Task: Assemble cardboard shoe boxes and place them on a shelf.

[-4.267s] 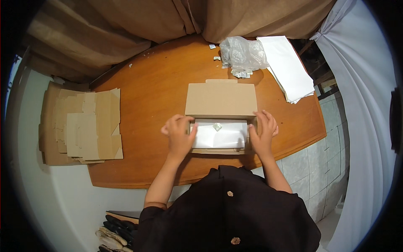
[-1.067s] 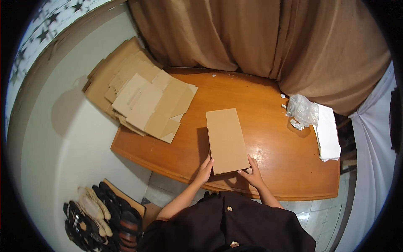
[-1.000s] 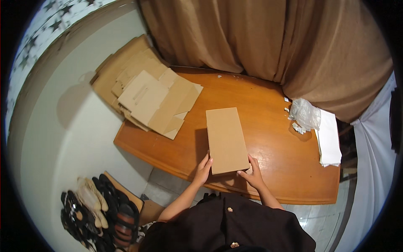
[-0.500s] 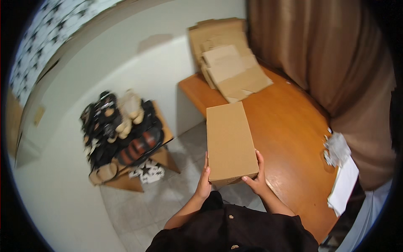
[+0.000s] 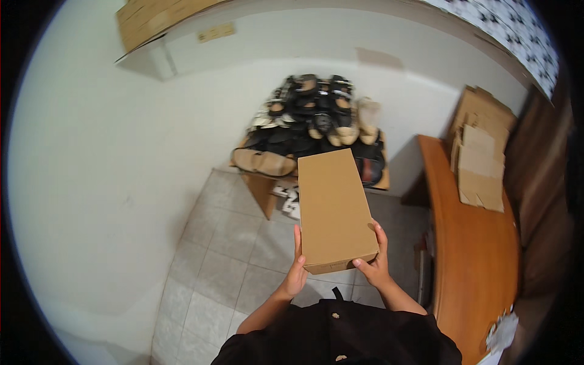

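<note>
Tiled floor point(image 5: 231, 255), white walls, shoe pile point(image 5: 316, 125) far | closed cardboard shoebox point(image 5: 333, 210) held mid-air, centre | left hand point(image 5: 296, 275), right hand point(image 5: 374, 264) clamped on near corners | likely light, stiff, crushable; support underneath.

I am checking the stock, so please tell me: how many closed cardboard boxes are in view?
1. The box is held in both hands, left hand and right hand, over the floor. Only flat cardboard lies on the table; more boxes may be hidden.
</note>
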A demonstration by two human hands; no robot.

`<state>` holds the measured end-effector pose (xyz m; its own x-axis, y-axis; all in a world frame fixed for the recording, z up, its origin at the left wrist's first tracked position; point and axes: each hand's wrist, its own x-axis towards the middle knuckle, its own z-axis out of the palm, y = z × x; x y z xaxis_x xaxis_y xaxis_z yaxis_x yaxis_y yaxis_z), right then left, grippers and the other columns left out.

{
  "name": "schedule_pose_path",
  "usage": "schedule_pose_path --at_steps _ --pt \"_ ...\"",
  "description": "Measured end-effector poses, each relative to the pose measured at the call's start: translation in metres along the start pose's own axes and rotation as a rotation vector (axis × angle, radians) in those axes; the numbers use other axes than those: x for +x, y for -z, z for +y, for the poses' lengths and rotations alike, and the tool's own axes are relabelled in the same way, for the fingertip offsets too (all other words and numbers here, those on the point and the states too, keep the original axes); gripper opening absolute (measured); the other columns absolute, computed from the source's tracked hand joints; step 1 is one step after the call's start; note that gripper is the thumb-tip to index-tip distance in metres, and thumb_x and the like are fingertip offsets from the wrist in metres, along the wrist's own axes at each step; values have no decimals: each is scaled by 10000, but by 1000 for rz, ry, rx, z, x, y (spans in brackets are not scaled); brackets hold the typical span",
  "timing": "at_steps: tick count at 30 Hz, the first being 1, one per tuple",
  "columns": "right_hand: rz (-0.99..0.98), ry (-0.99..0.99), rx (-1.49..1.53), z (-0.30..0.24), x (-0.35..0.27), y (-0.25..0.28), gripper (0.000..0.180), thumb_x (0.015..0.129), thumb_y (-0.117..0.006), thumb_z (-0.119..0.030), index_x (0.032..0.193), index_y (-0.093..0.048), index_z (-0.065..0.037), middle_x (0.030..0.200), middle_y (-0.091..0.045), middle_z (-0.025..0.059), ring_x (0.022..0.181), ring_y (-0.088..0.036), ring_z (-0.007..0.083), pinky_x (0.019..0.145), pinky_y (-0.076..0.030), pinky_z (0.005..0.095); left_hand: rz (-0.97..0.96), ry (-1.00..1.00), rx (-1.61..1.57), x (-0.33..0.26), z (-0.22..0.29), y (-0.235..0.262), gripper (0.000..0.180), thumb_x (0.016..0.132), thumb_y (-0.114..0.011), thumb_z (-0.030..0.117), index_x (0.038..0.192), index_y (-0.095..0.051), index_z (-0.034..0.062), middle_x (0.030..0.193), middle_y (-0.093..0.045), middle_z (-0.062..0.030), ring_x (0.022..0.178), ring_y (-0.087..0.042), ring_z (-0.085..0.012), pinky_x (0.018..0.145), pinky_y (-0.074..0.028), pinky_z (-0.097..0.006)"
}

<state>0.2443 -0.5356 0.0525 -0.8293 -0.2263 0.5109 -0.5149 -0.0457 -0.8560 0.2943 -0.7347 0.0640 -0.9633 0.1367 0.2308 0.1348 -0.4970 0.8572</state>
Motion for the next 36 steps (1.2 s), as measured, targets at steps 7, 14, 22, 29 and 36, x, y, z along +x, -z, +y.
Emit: schedule_pose_path --at_steps 7,14,22,29,36 --pt "-219 45 175 7 67 -188 767 774 -681 -170 1386 -220 -127 1433 -182 247 1313 -261 344 1043 -254 447 168 -122 98 -49 108 140 753 962 -268 437 1360 296 136 1500 163 -81 1383 108 -215 1100 -9 -410" --pt "-342 223 275 9 144 -354 634 775 -704 -173 1260 -299 -128 1412 -174 342 1323 -232 424 1036 -239 487 300 -355 341 -57 218 263 817 915 -279 572 1403 221 149 1510 11 -73 1388 -37 -227 1102 -76 -423" --pt "-597 595 52 8 257 -467 1008 646 -765 -23 1392 -141 -287 1443 7 303 1325 -155 492 1056 -217 519 397 -376 769 -47 293 385 991 809 -608 400 1426 78 37 1491 30 -162 1386 12 -282 1098 -38 -439" --pt "-577 852 220 38 382 -586 947 691 -716 18 1395 -169 -300 1444 -3 288 1343 -102 476 1058 -219 511 485 -507 821 17 378 504 1017 743 -670 281 1435 36 44 1484 -53 -162 1382 -48 -280 1098 -82 -420" --pt "-411 1210 159 -7 581 -699 850 708 -715 -27 1370 -225 -236 1442 -47 277 1327 -156 470 1041 -261 514 339 -858 960 145 558 603 1081 690 -715 219 1443 49 89 1474 -127 -137 1372 -118 -264 1097 -138 -409"
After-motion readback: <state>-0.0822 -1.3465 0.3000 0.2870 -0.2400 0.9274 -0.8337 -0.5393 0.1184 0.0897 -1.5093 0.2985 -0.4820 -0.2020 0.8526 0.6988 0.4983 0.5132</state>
